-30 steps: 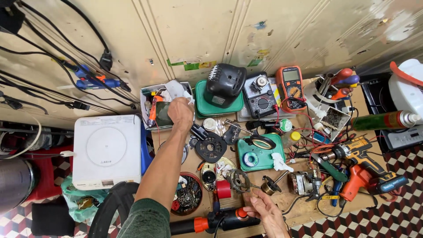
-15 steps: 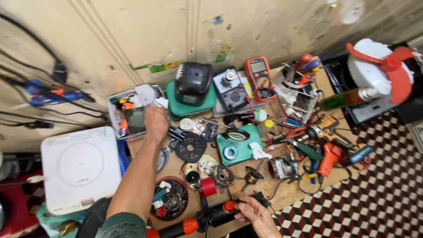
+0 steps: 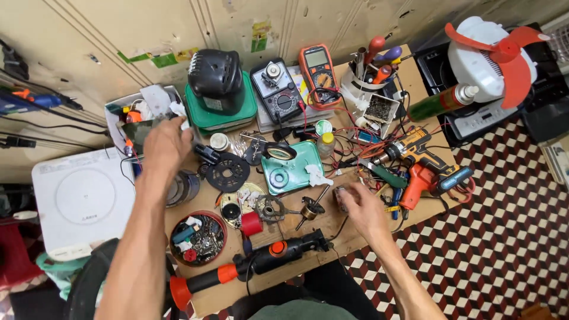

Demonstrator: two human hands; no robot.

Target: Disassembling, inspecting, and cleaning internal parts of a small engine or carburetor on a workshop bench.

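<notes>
Both hands over a cluttered worktop of tools and motor parts.

The left hand hovers at the front edge of a white parts box at the back left, fingers loosely curled; whether it holds anything cannot be told. Just beside it lie a black slotted disc and a stack of metal rings. The right hand rests near the front right, fingers closed narrowly about a small grey metal part. A small motor shaft lies just to its left, a green tray behind that. A black-and-orange power tool lies along the front edge; an orange drill sits to the right.
</notes>
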